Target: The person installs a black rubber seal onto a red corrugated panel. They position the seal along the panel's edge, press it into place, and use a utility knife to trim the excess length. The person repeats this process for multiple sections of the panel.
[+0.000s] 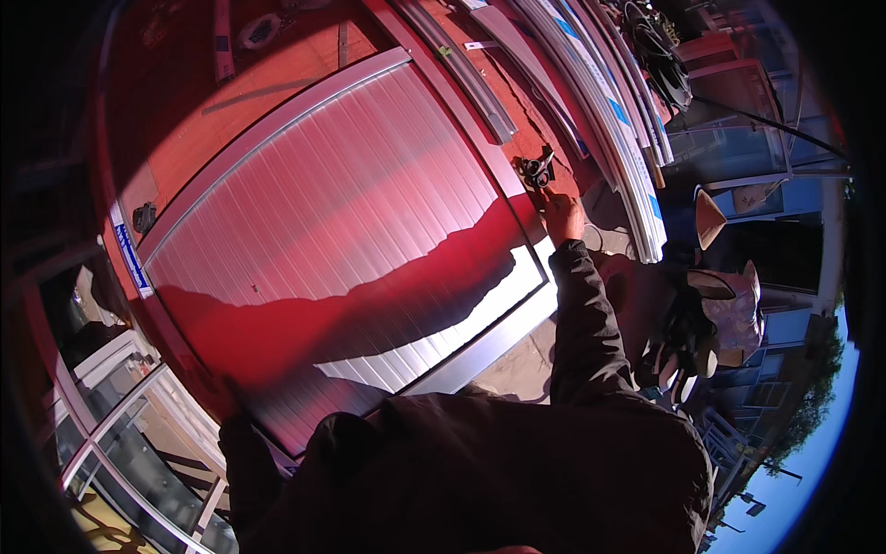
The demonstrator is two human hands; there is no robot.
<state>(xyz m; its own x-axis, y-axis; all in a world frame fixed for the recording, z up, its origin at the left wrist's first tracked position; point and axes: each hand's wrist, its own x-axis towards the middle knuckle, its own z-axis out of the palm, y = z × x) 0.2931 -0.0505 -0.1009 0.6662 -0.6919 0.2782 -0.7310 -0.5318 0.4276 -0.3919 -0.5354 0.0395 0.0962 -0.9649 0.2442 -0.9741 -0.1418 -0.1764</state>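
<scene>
A ribbed metal panel in a pale frame [346, 175] lies flat before me, part sunlit and part in shadow. Beyond its right edge, my right hand [563, 220] has its fingers closed at the lower end of a small black and silver object [535, 171], whose kind I cannot make out. My left hand [217, 399] is at the panel's near left edge, in deep shadow. Its fingers do not show clearly.
The panel rests on a reddish work surface [268, 97]. A small dark block [144, 217] sits by its left corner. Long metal profiles [604, 120] are stacked at right, near black cables [660, 60]. Glazed window frames [120, 452] stand at lower left.
</scene>
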